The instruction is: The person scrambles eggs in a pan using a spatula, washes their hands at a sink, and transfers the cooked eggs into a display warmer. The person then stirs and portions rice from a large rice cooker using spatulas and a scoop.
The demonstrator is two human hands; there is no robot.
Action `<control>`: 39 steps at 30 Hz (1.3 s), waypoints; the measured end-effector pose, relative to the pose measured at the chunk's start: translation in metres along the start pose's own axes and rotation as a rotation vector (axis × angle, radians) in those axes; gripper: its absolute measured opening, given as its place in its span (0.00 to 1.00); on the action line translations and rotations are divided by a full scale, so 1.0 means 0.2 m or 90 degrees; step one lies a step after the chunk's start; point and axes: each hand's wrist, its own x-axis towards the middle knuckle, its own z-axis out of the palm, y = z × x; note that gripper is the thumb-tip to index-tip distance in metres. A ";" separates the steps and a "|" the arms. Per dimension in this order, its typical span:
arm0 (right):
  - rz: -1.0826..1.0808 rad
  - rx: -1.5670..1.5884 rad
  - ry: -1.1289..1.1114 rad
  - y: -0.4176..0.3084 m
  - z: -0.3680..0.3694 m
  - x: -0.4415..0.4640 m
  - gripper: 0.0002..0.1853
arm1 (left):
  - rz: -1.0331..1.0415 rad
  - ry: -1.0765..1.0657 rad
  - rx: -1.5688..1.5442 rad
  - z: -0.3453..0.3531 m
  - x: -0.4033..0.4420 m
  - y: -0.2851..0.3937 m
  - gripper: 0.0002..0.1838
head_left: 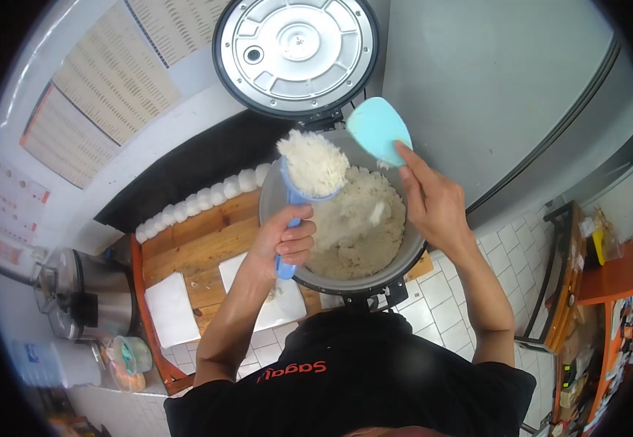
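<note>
My left hand (285, 239) is wrapped round the handle of a blue scoop (294, 195), held over the left side of a large rice cooker (270, 198). White cooked rice (312, 162) is heaped above the scoop's rim. In my right hand (436, 207) is a turquoise rice paddle (376, 129), its broad blade raised above the cooker's right rim. More cooked rice (360, 237) lies in the cooker's pot below both hands. The cooker's round metal lid (298, 51) stands open behind it. A white blurred bit shows over the rice.
Left of the cooker is a wooden table (218, 231) with white sheets (171, 310) and a row of white rounded bundles (203, 198). A steel pot (101, 291) stands farther left. A grey refrigerator (491, 80) rises behind right; an orange shelf (626, 271) is at far right.
</note>
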 end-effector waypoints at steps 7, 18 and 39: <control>-0.150 -0.187 -0.050 -0.04 0.25 -0.13 0.28 | -0.056 -0.024 -0.178 0.03 0.09 -0.13 0.11; -0.094 -0.325 -0.227 0.34 0.25 -0.14 0.26 | -0.055 -0.061 -0.114 0.12 0.01 -0.19 0.12; 0.271 0.529 -0.167 0.13 -0.04 -0.06 0.22 | 0.094 -0.095 -0.147 -0.05 0.00 -0.16 0.11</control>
